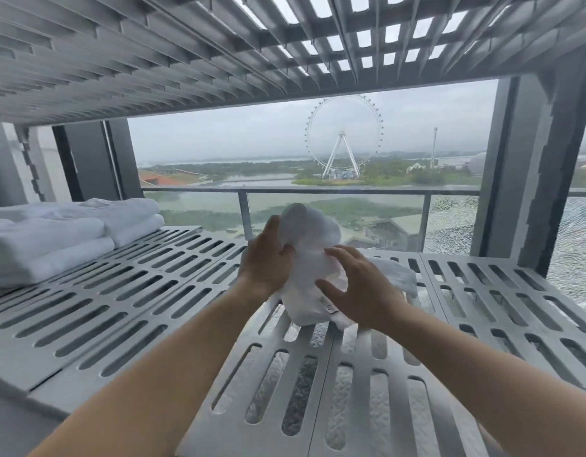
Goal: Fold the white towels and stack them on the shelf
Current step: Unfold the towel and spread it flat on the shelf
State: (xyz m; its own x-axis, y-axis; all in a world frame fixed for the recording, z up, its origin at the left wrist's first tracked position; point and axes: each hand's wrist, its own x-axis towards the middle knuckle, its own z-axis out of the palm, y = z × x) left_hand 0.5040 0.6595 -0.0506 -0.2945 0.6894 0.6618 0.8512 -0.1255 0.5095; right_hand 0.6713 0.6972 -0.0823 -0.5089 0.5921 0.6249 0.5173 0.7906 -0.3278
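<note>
A crumpled white towel point(309, 258) is held upright above the grey slotted shelf point(146, 291), near its middle. My left hand point(266, 258) grips the towel's left side, fingers wrapped into the cloth. My right hand point(357, 285) lies against its right front with fingers spread; part of the towel trails onto the shelf behind that hand. A stack of folded white towels point(54, 239) rests at the shelf's far left, several towels in two piles.
Another slotted shelf point(219, 54) hangs close overhead. A grey upright post point(529, 179) stands at the right. White textured cloth point(347, 407) shows through the slots below. Behind the shelf are a window and a balcony rail point(318, 191).
</note>
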